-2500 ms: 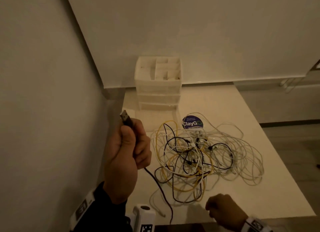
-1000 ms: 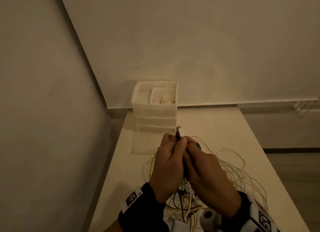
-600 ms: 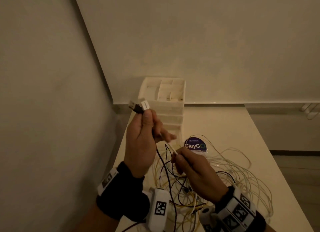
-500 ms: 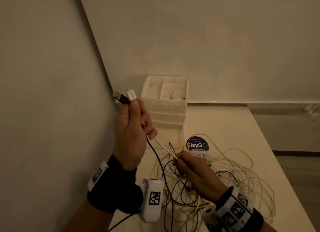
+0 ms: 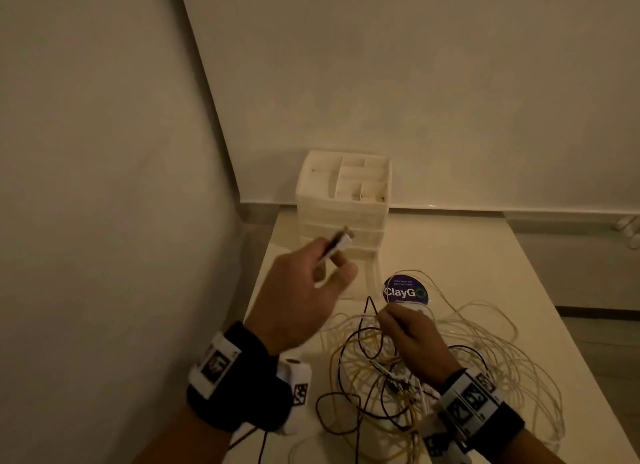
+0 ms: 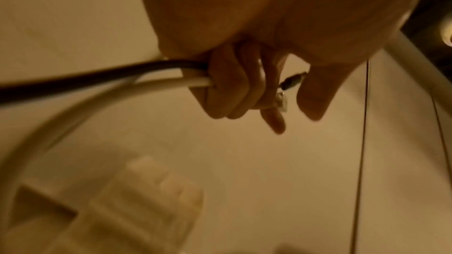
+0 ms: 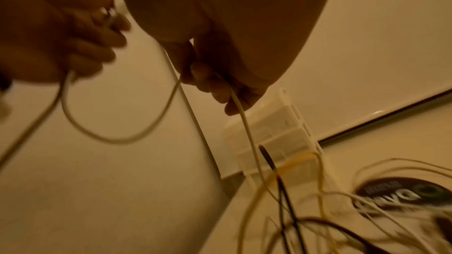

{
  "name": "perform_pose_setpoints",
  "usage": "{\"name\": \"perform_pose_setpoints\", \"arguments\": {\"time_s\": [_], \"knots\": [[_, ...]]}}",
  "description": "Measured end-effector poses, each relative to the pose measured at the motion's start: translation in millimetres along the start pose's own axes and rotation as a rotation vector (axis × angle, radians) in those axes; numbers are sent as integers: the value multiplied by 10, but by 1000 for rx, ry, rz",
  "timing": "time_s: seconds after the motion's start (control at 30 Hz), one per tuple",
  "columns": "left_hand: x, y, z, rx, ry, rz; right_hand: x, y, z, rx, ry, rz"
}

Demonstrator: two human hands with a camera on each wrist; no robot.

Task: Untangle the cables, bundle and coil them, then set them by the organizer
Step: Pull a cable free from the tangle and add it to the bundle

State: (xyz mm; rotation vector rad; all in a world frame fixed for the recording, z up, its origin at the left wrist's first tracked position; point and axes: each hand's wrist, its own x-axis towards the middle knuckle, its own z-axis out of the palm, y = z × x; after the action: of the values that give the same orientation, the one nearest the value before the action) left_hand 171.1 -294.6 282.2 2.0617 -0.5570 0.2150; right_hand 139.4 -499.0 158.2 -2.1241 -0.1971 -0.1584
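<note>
Head view, going left to right: the left hand [image 5: 301, 301] is raised above the surface [image 5: 467, 255] near the side wall, its fingers [image 6: 227, 88] curled round a black cable [image 6: 73, 78] and a white cable [image 6: 97, 92] held side by side. The two plug ends [image 5: 341, 240] stick out past the thumb, their long axes running up and to the right, toward the organizer [image 5: 344, 193]; motion blur makes it hard to say which plug is which. In the left wrist view both cables leave the fist toward the left, the white one bending down in a wide arc. Next comes the tangle of cables [image 5: 415, 366], a loose heap of white, yellow and black loops lying flat on the surface in front of the organizer. The right hand [image 5: 412, 339] hovers low over the heap's near-left part, its fingers [image 7: 210, 82] pinching a white strand that sags in a loop across to the left hand and runs down into the heap. Just beyond that hand a round purple sticker [image 5: 405, 290] lies on the surface, with thin white loops crossing its edge. The organizer stands upright at the far left corner of the surface, against the back wall, with open compartments on top and drawers below.
</note>
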Motion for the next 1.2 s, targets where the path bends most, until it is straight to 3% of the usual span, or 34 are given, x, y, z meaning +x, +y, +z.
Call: {"name": "perform_pose_setpoints", "arguments": {"time_s": [0.07, 0.17, 0.4, 0.57, 0.63, 0.87, 1.03, 1.2], "knots": [[-101, -62, 335, 82, -126, -38, 69, -157, -134, 42, 50, -27], [-85, -125, 667, 95, -178, -77, 162, -342, -377, 133, 95, -36], [148, 126, 756, -211, 154, 11, 234, -361, -609, 164, 27, 22], [237, 96, 874, -46, 15, 129, 213, -420, -717, 374, 18, 31], [257, 57, 909, -15, 28, 141, 213, -417, -749, 383, 4, 21], [349, 272, 752, -95, 317, 167, 241, -186, -636, 302, -53, -56], [550, 368, 312, -131, 606, 129, 225, 376, -476, 194, -70, 48], [546, 241, 188, -93, 547, 47, 241, 585, -474, 305, 96, 224]]}}
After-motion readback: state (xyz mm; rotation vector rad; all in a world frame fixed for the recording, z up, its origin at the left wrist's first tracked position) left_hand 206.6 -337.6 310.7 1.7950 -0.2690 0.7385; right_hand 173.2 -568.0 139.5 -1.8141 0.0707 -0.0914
